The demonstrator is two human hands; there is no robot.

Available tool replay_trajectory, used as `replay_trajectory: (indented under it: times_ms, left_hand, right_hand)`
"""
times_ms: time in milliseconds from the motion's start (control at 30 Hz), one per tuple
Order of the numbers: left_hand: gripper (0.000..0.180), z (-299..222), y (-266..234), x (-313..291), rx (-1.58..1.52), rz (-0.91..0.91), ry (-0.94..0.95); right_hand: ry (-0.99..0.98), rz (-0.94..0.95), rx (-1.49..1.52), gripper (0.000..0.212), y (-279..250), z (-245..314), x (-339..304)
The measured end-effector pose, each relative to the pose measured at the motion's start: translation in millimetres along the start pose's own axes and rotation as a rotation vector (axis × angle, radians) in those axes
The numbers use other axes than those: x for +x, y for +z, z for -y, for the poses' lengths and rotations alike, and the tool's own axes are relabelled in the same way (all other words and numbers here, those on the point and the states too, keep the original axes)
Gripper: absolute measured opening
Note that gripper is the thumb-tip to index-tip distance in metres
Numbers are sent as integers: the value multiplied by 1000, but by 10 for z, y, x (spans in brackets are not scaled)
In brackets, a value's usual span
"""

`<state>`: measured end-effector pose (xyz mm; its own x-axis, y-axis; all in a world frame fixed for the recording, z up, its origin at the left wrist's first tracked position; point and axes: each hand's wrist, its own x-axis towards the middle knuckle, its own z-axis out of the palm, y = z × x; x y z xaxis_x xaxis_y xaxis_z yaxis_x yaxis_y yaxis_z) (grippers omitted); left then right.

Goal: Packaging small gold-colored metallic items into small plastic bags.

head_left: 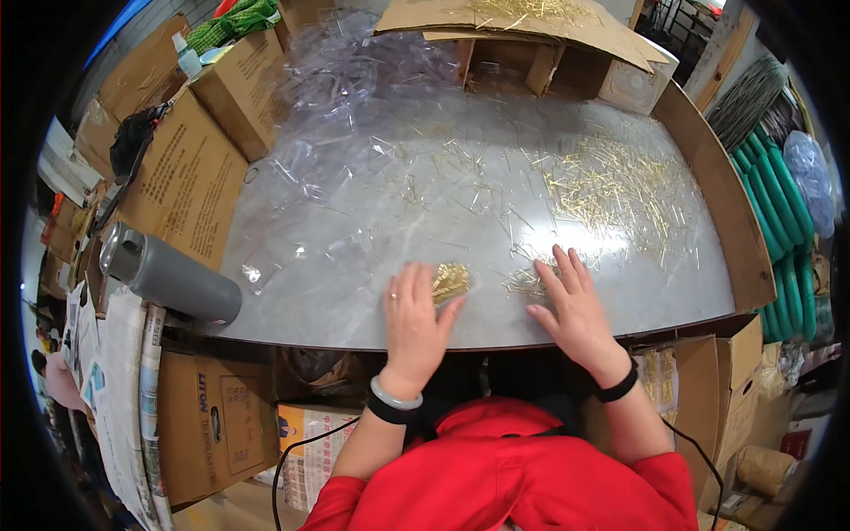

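My left hand (416, 319) lies near the table's front edge, fingers stretched out close together and thumb apart. Right beside it, at the gap between thumb and forefinger, is a compact bundle of gold-coloured metal pins (451, 281), seemingly in clear plastic. Whether the hand presses on it I cannot tell. My right hand (574, 310) is open with its fingers spread, next to a small loose heap of pins (524, 282). Farther off at the right spreads a large layer of similar thin gold pins (620, 186).
Many clear plastic bags (354, 71) cover the table's back left. A grey bottle (181, 279) lies tilted at the left edge by a cardboard box (181, 177). At the back a cardboard shelf (531, 35) carries more pins. A raised board (713, 195) borders the right side.
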<state>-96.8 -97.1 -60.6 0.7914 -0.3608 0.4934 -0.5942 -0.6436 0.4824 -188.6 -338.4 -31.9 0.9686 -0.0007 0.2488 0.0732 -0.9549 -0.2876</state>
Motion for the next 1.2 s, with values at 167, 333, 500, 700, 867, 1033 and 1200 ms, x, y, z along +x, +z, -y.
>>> replay_trajectory:
  times_ms: [167,333,500,700,867,1033,1200]
  left_hand:
    - [54,-64,-178,-45,127,-96,80]
    - [44,-308,-34,-333,-132,28,208]
    - [41,-409,137,-308,-202,143,282]
    - [41,-452,168,-171,-189,176,233]
    - [43,-440,184,-90,-192,195,229]
    - [43,-433,152,-64,-194,201,221]
    - [45,-401,165,-66,-185,200,230]
  right_hand:
    - [-49,-39,8,50,261,111,39]
    - [-4,-118,109,42,259,47,80]
    - [29,-192,64,44,308,-54,9]
    - [-55,-180,21,43,183,121,-47]
    - [1,-200,94,37,301,-16,8]
    - [18,-238,173,36,244,58,-43]
    - [10,-315,-37,40,143,168,-33]
